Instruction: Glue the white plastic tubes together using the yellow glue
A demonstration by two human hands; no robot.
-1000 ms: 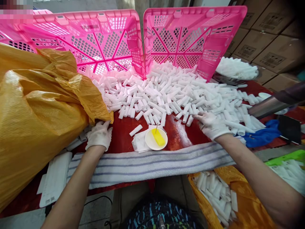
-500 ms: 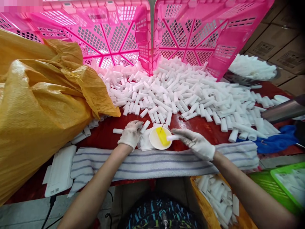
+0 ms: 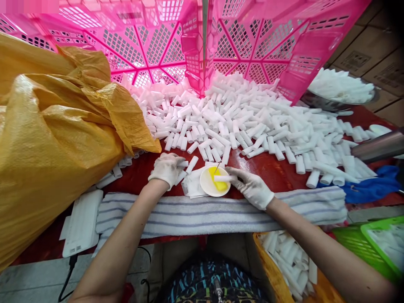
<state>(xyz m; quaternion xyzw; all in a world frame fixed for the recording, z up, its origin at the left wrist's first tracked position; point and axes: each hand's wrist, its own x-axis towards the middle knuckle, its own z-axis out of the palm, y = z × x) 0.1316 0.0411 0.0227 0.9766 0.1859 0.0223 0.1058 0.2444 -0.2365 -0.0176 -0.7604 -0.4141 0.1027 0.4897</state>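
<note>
In my gloved right hand a short white tube is pinched, its free end lying over a yellow sponge-like block. That block sits in a small white dish, and a thin needle-like stick stands up from it. Left of the dish, my gloved left hand has its fingers closed around the end of another white tube. A loose tube lies just beside those fingertips. White paper-like sheets lie partly under the dish.
Behind my hands spreads a big pile of white tubes spilling from pink crates. A yellow sack bulges at left. A striped towel lines the front edge. A heaped metal bowl and green basket stand right.
My left hand has shifted left and slightly away from the dish. My right hand has moved left, bringing its tube farther across the yellow block. The view has shifted slightly.
</note>
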